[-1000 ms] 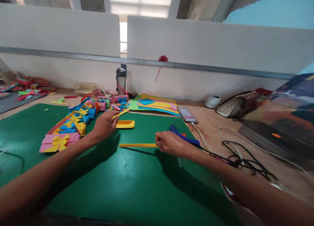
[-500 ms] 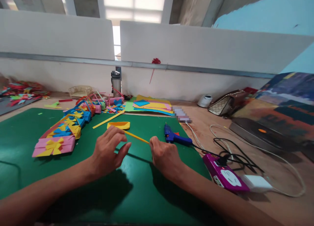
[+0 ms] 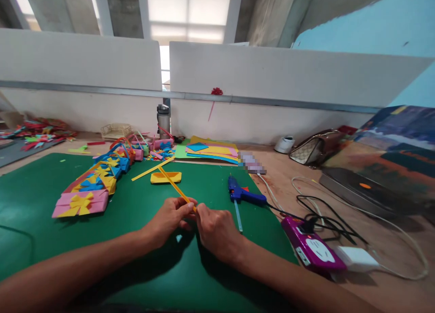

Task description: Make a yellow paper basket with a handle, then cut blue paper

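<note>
A narrow yellow paper strip [image 3: 175, 185] slants up and away from my two hands over the green mat [image 3: 136, 276]. My left hand [image 3: 173, 220] pinches it near its lower end, thumb on top. Right beside it, my right hand [image 3: 215, 231] is closed on the same end; its fingertips are partly hidden. Beyond the hands lies a small folded yellow paper box [image 3: 166, 178], and the strip's far end passes in front of it. Another flat yellow strip [image 3: 149, 170] rests behind the box.
Right of my hands lie a blue glue gun [image 3: 246, 194] with a glue stick [image 3: 238, 217] and a purple power strip [image 3: 312, 249] with cables. Small paper baskets with bows [image 3: 81, 203] line the left. Coloured paper sheets [image 3: 210, 150] and a bottle [image 3: 163, 122] stand behind.
My left hand has slid down along the strip toward my right hand and closed on it. The strip now points more steeply away. The view has tilted up slightly.
</note>
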`<state>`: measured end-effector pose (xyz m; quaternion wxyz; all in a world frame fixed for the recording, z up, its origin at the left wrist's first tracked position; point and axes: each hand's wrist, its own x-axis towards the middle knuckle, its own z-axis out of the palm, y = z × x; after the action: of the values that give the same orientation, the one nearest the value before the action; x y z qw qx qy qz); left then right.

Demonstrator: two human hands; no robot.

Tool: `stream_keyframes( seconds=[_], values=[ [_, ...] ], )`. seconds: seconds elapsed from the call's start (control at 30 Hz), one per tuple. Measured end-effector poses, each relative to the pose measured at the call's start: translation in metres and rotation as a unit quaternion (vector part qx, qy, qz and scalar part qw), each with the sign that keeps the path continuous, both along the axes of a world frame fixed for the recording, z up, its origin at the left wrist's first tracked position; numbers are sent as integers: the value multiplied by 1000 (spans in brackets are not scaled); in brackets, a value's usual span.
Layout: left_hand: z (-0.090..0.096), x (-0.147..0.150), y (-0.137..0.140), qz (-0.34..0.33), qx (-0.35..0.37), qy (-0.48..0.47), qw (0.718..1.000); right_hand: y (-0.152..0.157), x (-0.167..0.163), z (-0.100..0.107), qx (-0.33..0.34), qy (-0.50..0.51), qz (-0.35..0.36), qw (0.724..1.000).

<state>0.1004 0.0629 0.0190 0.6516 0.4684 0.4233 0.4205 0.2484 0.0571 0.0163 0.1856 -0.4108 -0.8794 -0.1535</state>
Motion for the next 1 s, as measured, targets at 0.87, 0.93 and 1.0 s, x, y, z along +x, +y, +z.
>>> stream_keyframes(
  seconds=[0.87,0.93,1.0],
  values=[
    [-6,-10,-1,-53,265,319,908,3,13,5,-118,82,76,987],
    [-6,-8,0,-63,264,314,910,3,12,3,-113,73,87,987],
    [-7,-7,0,-61,278,300,911,3,12,2,-106,65,93,988]
  ],
)
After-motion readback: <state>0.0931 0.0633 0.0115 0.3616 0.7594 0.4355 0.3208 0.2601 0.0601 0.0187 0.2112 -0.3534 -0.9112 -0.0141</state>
